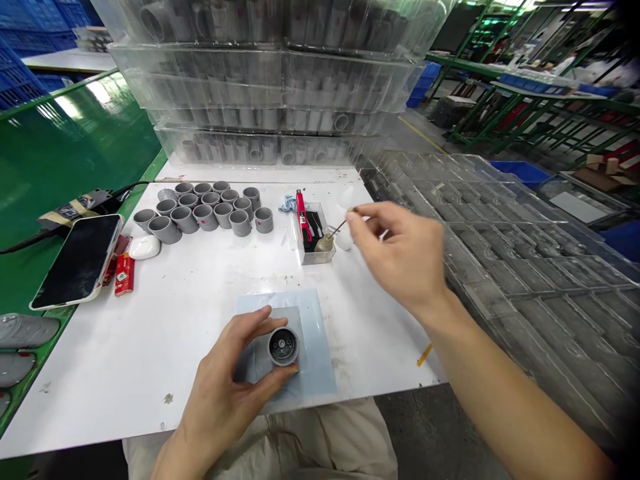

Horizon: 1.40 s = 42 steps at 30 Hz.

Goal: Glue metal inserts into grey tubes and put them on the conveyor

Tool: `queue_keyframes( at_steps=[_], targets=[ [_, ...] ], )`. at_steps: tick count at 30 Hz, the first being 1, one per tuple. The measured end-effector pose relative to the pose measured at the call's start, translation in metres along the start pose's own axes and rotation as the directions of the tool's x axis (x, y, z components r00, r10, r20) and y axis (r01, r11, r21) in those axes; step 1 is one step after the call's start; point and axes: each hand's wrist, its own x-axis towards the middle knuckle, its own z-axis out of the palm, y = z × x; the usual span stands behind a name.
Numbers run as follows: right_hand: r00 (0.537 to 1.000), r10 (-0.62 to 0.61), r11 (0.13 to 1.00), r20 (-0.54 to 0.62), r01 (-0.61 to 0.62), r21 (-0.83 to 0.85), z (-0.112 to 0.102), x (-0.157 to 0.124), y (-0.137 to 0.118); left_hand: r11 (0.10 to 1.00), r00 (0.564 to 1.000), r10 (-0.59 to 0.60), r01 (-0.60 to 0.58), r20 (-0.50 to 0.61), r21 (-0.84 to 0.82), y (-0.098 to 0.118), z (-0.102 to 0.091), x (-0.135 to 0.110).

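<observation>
Left hand [235, 390] grip clamped on grey cylinder [283, 347], bench [150, 347] front edge | right hand [400, 257] grip pinches stick [339, 229] in pot [325, 243] | I fear stick levering pot over.

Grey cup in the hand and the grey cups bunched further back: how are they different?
The held grey cup stands alone on the blue mat, gripped by the left hand; the bunched grey cups crowd together on the bare white table, untouched. The held grey cup shows shiny metal inside; the bunched grey cups look hollow. Both are grey, round and open at the top.
</observation>
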Motion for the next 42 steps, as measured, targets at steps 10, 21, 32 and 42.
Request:
queue_keyframes(
  at_steps=[10,21,32,42],
  targets=[
    [0.977,0.208,0.957,0.053,-0.215,0.196,-0.059,-0.061,-0.075,0.992,0.990,0.125,-0.123,0.069,-0.025,0.006,-0.001,0.003],
    [0.933,-0.119,0.912,0.339,-0.032,0.408,-0.027,-0.090,-0.065,0.979,0.974,0.202,-0.199,0.100,-0.044,0.005,-0.002,0.006],
    [0.912,-0.164,0.932,0.376,0.018,0.363,-0.026,-0.088,-0.064,0.983,0.976,0.183,-0.181,0.116,-0.030,0.007,-0.002,0.005],
    [0.973,0.016,0.976,0.229,-0.065,0.209,-0.055,-0.077,-0.070,0.992,0.985,0.129,-0.127,0.112,-0.025,0.009,-0.001,0.004]
  ],
)
